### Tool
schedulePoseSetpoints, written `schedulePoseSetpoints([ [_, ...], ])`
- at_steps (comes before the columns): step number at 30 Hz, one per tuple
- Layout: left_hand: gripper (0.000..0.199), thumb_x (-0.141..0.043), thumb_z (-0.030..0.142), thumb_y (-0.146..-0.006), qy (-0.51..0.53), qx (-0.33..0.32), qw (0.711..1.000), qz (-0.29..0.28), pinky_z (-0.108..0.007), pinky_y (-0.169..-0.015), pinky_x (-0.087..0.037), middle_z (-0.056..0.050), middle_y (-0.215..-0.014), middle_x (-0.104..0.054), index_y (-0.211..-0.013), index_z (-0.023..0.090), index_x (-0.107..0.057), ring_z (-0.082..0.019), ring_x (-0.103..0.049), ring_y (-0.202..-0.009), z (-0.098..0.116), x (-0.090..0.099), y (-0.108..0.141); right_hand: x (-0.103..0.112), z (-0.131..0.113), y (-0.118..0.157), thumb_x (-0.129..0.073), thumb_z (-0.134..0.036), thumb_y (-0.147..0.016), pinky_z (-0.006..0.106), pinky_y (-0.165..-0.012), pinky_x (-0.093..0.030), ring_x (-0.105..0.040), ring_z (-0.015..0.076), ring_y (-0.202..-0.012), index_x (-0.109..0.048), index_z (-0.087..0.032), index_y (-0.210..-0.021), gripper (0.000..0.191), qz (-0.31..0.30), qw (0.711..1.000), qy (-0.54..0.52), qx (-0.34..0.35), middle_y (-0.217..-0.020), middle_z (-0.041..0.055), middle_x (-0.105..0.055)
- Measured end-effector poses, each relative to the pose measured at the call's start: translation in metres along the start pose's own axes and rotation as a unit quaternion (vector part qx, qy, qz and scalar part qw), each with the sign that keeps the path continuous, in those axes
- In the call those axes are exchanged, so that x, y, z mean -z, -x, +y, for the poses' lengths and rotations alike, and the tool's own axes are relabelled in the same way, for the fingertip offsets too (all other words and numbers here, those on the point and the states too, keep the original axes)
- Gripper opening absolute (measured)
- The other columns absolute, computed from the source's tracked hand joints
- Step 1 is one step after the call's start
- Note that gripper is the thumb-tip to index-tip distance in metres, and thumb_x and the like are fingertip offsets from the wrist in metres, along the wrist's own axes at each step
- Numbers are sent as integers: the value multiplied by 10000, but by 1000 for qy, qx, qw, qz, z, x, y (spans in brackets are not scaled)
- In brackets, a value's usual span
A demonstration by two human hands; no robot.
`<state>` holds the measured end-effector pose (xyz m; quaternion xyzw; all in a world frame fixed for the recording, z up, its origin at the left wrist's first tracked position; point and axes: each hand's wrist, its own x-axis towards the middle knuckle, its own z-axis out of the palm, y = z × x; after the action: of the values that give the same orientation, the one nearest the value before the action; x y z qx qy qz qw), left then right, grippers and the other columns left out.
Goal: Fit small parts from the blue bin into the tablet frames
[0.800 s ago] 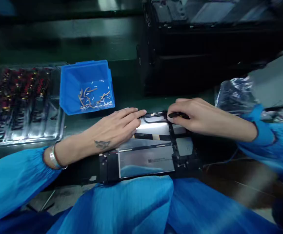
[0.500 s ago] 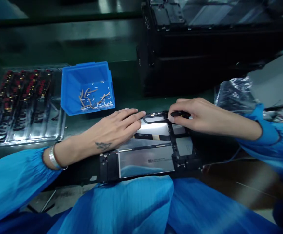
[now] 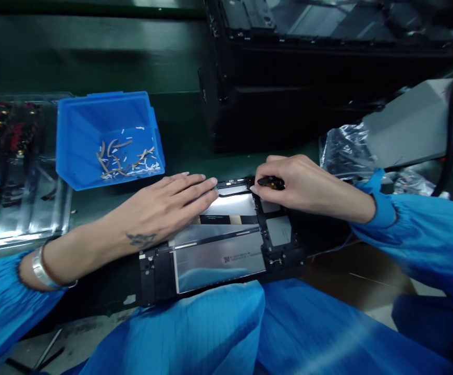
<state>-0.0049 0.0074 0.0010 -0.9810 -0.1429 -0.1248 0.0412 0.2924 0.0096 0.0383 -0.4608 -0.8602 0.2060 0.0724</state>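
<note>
Our right hand (image 3: 297,179) is curled round a small black object (image 3: 271,182), its fingertips pinched down at the upper right corner of an opened tablet chassis (image 3: 152,278); we cannot tell whether the object is a tool or a part. Our left hand (image 3: 172,205) grasps nothing, laid flat with fingers straight over the chassis's upper left. The chassis lies directly before us, a silver battery panel (image 3: 216,265) seated in it and no cover on, so we judge the inside work under way; how much is left does not show. On the green bench (image 3: 179,127) we have a blue bin (image 3: 66,140) with tan and white strips (image 3: 123,169), a clear plastic tray (image 3: 19,242) of red-and-black parts, a black stack (image 3: 258,104), and, rightward, crumpled plastic film (image 3: 345,151).
</note>
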Motion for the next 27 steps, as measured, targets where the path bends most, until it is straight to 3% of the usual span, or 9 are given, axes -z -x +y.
schedulePoseSetpoints([
  [15,421,-340,89,-1058,-17,-9,1000,-10,-565,-1037,-537,-223,-1504,-482,-1464,42,-444,-396,-514,-1340,0,-2,4,3,-7,0,-583,-227,-925,273,-576,-360,-553,144,-657,-673,-149,-804,170,-34,999,31,-24,-760,49,-623],
  [21,427,-372,101,-1044,-43,17,997,-54,-476,-848,-581,-234,-1327,-556,-1458,103,-479,-376,-584,-1160,7,5,-22,-1,-5,2,-580,-216,-935,297,-610,-382,-580,180,-739,-655,-164,-816,150,-16,999,35,2,-763,50,-645],
  [24,398,-401,197,-1073,-53,38,994,-88,-473,-795,-568,-210,-1231,-578,-1456,166,-505,-381,-585,-1109,9,7,-40,-2,-11,10,-619,-243,-933,350,-711,-451,-606,225,-849,-675,-192,-917,77,99,993,49,29,-869,69,-691],
  [27,395,-401,339,-1098,7,39,999,-12,-498,-821,-559,-205,-1226,-579,-1426,175,-548,-384,-578,-1118,6,7,-49,-4,-25,20,-640,-243,-951,403,-804,-490,-633,239,-925,-705,-233,-1047,117,281,958,14,60,-999,76,-729],
])
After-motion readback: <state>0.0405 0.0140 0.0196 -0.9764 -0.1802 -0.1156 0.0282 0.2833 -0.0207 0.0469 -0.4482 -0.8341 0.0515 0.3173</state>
